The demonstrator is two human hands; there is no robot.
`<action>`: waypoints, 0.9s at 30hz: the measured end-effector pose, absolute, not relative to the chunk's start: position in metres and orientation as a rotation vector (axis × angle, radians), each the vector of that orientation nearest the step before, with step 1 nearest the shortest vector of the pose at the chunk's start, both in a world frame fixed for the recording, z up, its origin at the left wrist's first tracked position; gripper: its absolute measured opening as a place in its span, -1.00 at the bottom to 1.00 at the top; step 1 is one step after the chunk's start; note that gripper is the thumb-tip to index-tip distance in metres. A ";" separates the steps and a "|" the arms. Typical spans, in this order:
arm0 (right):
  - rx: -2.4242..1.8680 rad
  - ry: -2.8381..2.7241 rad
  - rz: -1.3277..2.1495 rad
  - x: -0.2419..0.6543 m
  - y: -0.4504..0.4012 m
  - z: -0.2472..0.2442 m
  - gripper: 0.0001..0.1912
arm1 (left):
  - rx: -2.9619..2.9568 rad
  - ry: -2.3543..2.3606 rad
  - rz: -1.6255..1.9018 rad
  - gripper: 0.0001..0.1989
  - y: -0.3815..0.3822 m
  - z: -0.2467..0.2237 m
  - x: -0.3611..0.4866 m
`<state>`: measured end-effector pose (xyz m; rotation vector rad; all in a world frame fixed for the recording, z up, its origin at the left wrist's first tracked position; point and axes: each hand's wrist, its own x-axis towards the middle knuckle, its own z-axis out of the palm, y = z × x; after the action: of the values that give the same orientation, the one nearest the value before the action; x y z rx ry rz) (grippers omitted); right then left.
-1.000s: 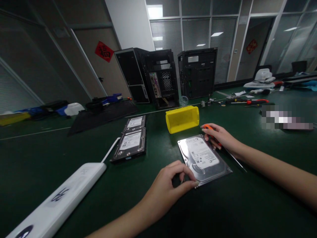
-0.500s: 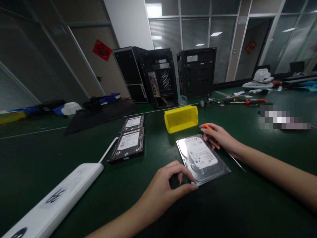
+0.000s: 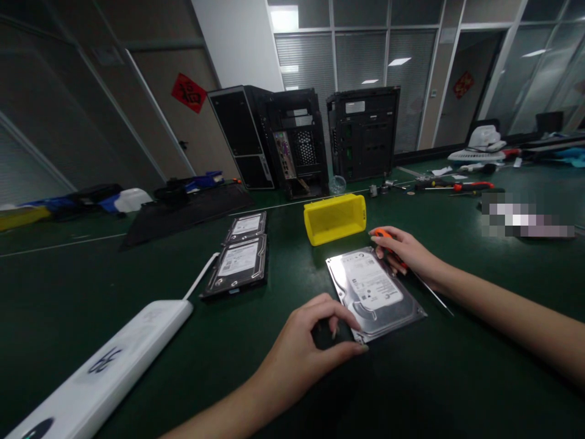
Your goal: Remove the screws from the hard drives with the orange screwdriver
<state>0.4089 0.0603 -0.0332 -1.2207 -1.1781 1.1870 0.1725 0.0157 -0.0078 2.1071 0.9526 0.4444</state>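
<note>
A silver hard drive (image 3: pixel 372 286) lies label up on the dark green table. My left hand (image 3: pixel 315 332) is at its near left corner, thumb and index finger curled towards each other; something tiny at the fingertips is too small to make out. My right hand (image 3: pixel 402 250) holds a screwdriver (image 3: pixel 387 239) by its orange handle beside the drive's far right corner, the thin shaft pointing back towards me. Just beyond the drive sits a yellow bin (image 3: pixel 335 221) with its opening facing me.
Two more hard drives (image 3: pixel 238 261) lie left of centre. A white power strip (image 3: pixel 105 366) with a cable runs along the left front. Black computer cases (image 3: pixel 365 134) stand at the back. Loose tools (image 3: pixel 461 186) and a blurred pixelated item (image 3: pixel 525 222) are at the right.
The left thumb and index finger have parted slightly at the drive's near corner. The right hand and the screwdriver have hardly moved.
</note>
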 end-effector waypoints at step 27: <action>-1.219 -1.175 1.203 0.410 0.060 -0.032 -0.71 | 2.129 0.969 0.439 -0.82 0.017 -0.013 0.172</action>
<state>0.4104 0.0600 -0.0322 -1.2188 -1.1750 1.2035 0.1717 0.0174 -0.0130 2.1294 0.9687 0.4393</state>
